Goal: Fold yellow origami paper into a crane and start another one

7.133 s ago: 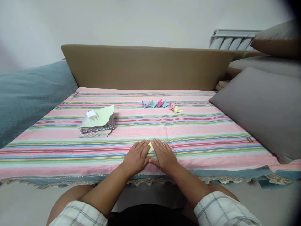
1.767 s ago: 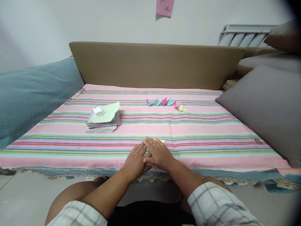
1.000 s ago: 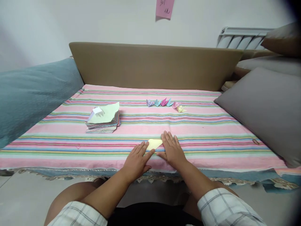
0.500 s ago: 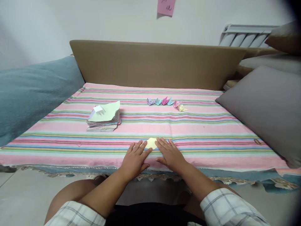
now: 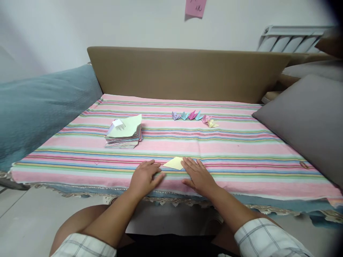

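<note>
A pale yellow folded paper (image 5: pixel 173 163) lies flat on the striped cloth (image 5: pixel 171 142), its pointed end toward the left. My right hand (image 5: pixel 197 175) rests with fingers stretched out over the paper's right end, hiding that part of it. Just left of the pointed end, my left hand (image 5: pixel 145 178) is on the cloth, fingers apart and holding nothing. A small gap shows between its fingertips and the paper.
Farther back stands a row of small folded paper figures (image 5: pixel 193 115) in several colours. At left, a stack of paper sheets (image 5: pixel 124 137) carries a small white block-like object (image 5: pixel 118 124). A grey cushion (image 5: pixel 300 121) leans at right; a blue-covered armrest (image 5: pixel 48 103) is at left.
My left hand has come off the yellow paper and moved left, uncovering its pointed end. My right hand stays on the paper's right end. The whole view has shifted slightly.
</note>
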A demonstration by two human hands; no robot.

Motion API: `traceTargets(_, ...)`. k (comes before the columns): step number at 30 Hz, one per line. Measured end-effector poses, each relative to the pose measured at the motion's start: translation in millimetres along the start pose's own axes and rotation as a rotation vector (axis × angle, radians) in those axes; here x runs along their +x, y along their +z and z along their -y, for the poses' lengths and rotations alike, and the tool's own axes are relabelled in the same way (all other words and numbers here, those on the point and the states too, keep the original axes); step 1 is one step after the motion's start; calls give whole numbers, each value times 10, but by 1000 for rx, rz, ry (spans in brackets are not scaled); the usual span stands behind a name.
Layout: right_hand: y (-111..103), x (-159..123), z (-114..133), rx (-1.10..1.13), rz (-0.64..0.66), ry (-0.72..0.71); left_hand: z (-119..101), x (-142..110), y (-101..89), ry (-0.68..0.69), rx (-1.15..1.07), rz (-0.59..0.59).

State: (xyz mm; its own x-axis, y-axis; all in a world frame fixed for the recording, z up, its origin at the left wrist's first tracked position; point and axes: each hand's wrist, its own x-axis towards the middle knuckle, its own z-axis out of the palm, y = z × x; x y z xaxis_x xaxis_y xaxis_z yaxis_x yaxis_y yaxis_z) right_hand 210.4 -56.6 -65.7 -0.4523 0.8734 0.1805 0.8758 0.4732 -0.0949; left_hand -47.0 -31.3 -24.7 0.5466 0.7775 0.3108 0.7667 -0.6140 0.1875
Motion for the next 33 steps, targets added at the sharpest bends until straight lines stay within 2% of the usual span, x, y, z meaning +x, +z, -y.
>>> traceTargets(2, -2, 2, 8, 1, 5, 9, -81, 88, 5, -19, 31, -129)
traceTargets(3, -7, 4, 14, 1, 7, 14, -144, 131, 30, 42, 48, -139)
traceTargets(6, -34, 13, 42, 1, 13, 30, -359, 221, 191, 265, 64, -4)
traceTargets(8, -49, 20, 59, -2, 16, 31, -456, 242, 325, 279, 98, 72)
traceTargets(12, -52, 20, 18, -13, 28, 42, -474, 232, 492, 238, 140, 115)
traceTargets(17, -65, -22, -212, -42, 57, 291, -433, 223, 495, 227, 141, 101)
traceTargets(20, -110, -21, -262, -83, -14, 468, -437, 225, 493, 225, 141, 105)
traceTargets(21, -125, -7, -237, -93, -61, 462, -440, 226, 495, 224, 140, 108)
traceTargets(22, -135, 14, -192, -93, -100, 398, -443, 228, 497, 223, 138, 110)
traceTargets(25, -117, 100, -4, -25, -82, 16, -450, 233, 489, 222, 121, 113)
traceTargets(26, -98, 126, 49, 2, -61, -49, -451, 233, 482, 222, 113, 114)
traceTargets(29, -44, 170, 102, 35, -13, -18, -433, 217, 453, 219, 104, 116)
traceTargets(33, -41, 149, -6, 42, 43, 87, -323, 142, 413, 193, 137, 116)
